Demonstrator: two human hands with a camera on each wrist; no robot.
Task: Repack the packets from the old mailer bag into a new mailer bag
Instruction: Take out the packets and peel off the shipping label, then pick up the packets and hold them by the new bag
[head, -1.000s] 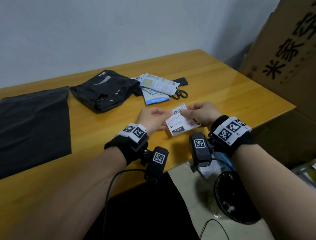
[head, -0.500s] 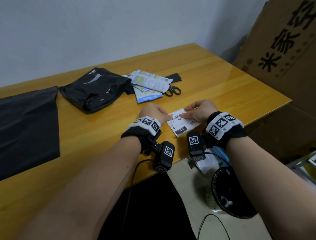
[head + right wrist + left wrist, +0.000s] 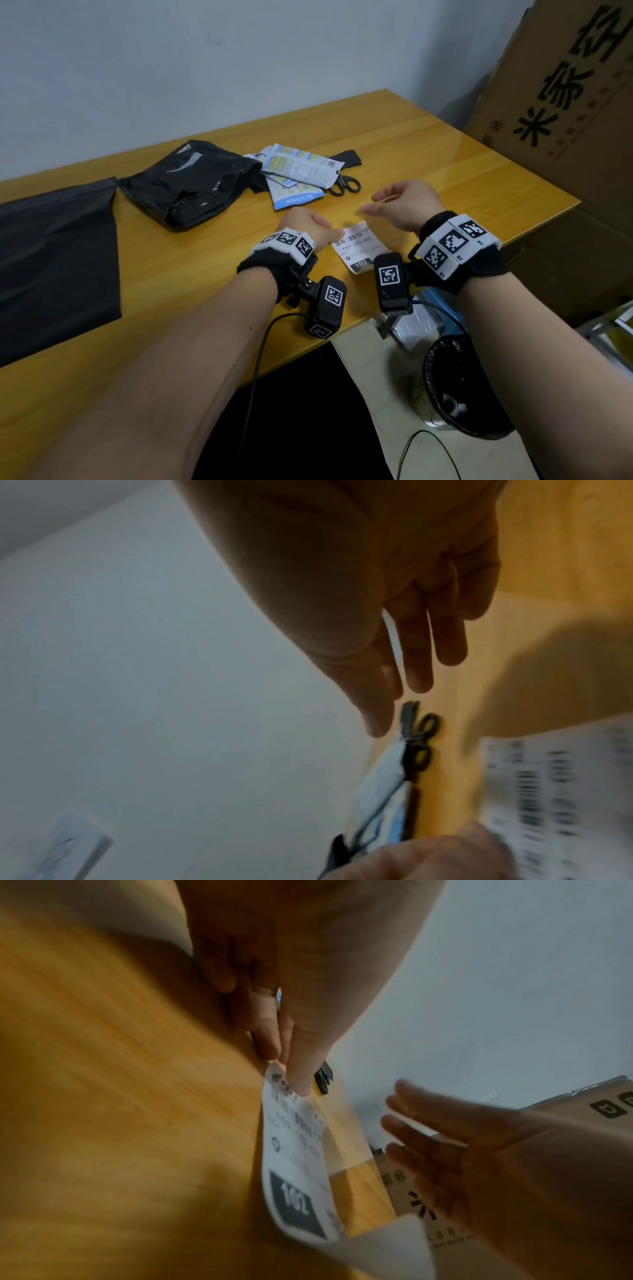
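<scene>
A flat white paper label with barcode lies on the glossy wooden table, pinched at its corner by the left hand. The right hand, which gripped it earlier, has lifted off, fingers loosely spread. Glossy packets lie at eleven o'clock beside the crumpled black mailer bag.

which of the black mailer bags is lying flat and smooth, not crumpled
The large black mailer bag at the table's left edge lies flat. The other black bag, beside the packets, is crumpled.

Left hand pinching; right hand raised, fingers relaxed.
</scene>
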